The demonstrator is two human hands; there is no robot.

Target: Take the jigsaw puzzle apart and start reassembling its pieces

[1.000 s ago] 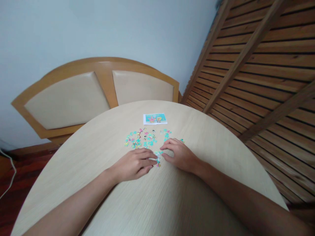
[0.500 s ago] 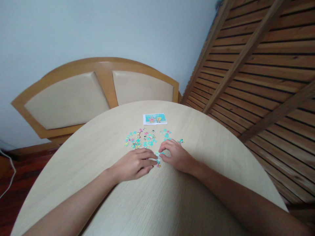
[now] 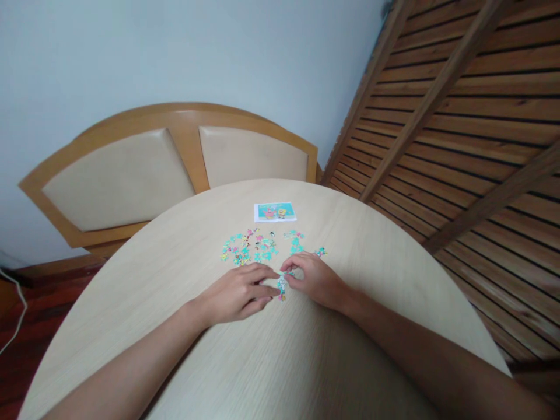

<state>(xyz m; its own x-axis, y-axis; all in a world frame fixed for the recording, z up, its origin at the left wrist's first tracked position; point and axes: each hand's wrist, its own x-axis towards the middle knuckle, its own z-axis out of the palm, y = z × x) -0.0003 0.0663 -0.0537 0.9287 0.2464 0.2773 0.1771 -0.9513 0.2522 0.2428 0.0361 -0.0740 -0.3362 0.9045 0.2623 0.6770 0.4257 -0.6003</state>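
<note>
Near the middle of the table, a small joined strip of jigsaw puzzle pieces (image 3: 282, 284) lies flat, teal and white with pink and yellow at its near end. My left hand (image 3: 242, 291) rests on the table left of it, fingers stretched and apart, with fingertips touching the strip's left edge. From the right, my right hand (image 3: 315, 279) pinches a teal puzzle piece (image 3: 286, 273) between thumb and index finger at the strip's far end. The fingers partly hide that piece. Loose puzzle pieces (image 3: 265, 255) lie scattered beyond my left hand.
A picture card (image 3: 275, 212) with two cartoon figures lies beyond the pieces. More pieces (image 3: 296, 240) sit past my right hand, and a small cluster (image 3: 321, 252) lies beside it. Behind the round table (image 3: 371, 251) are a padded headboard (image 3: 258, 154) and a slatted wooden panel (image 3: 437, 116).
My left index finger has shifted slightly toward the strip's far end, uncovering more of its middle. My right hand keeps its pinch and has dropped slightly nearer to me.
</note>
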